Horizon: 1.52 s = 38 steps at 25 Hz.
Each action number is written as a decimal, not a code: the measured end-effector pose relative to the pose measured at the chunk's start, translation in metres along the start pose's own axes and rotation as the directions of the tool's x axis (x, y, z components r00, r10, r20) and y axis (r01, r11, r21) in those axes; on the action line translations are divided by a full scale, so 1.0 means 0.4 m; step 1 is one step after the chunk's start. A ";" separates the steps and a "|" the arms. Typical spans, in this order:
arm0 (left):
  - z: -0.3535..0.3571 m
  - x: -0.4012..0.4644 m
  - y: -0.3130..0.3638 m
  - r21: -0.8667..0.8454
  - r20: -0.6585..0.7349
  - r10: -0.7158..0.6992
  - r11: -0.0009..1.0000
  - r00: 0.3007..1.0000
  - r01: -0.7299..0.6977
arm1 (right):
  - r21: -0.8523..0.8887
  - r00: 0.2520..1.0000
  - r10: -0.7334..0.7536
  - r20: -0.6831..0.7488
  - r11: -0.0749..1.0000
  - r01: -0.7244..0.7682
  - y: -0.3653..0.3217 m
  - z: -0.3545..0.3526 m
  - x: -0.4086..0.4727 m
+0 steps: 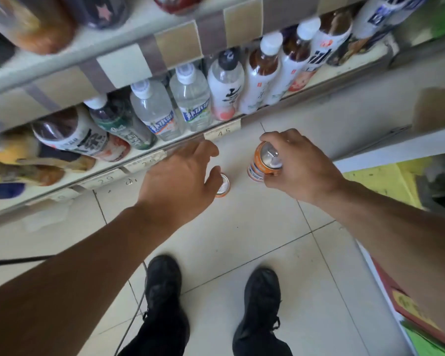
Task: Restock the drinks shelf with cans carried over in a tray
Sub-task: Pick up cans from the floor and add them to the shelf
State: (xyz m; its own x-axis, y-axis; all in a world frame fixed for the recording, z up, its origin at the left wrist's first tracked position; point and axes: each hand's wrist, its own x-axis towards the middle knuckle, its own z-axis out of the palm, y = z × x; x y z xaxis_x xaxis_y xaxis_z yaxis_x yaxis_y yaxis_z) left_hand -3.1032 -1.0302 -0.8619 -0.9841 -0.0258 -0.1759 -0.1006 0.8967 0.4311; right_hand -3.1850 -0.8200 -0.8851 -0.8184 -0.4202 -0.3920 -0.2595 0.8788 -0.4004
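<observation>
Right hand (297, 165): at frame centre, gripping an orange can (265, 160).
Left hand (180, 176): fingers spread open over a second can (222, 186).
Shelf (144, 160): bottles, upper frame.

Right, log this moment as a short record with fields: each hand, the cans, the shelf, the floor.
left hand: open, fingers spread above a second can, not closed on it
right hand: grip closed around an orange can
orange can: tilted, silver top showing
second can: partly hidden under the left hand, only the top and orange rim visible
shelf: bottles in a row, price tags on the front edge
floor: pale tiles, two black shoes
tray: not in view
</observation>
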 end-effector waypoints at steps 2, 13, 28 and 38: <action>-0.093 -0.013 0.063 0.000 -0.035 0.020 1.000 0.999 -0.020 | 0.028 1.000 0.020 -0.020 0.999 -0.020 -0.044 -0.125 -0.060; -0.774 -0.086 0.434 -0.070 -0.217 0.068 0.994 0.974 -0.085 | 0.184 1.000 -0.001 -0.012 0.983 0.003 -0.338 -0.871 -0.371; -1.449 -0.192 0.753 -0.163 -0.384 0.274 0.920 0.882 -0.357 | 0.222 0.924 -0.171 -0.342 0.941 0.256 -0.696 -1.614 -0.704; -1.716 -0.271 0.912 -0.431 -0.335 0.299 0.795 0.894 -0.427 | 0.255 0.842 -0.334 -0.424 0.848 0.465 -0.878 -1.859 -0.862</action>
State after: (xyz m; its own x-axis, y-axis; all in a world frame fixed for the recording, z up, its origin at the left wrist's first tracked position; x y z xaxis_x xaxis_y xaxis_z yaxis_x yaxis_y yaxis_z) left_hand -3.1337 -1.0038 -0.0779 -0.9586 0.0968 0.2678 0.2771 0.5329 0.7995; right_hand -3.1933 -0.8156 0.0066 -0.8196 -0.5517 0.1545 -0.4697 0.4925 -0.7327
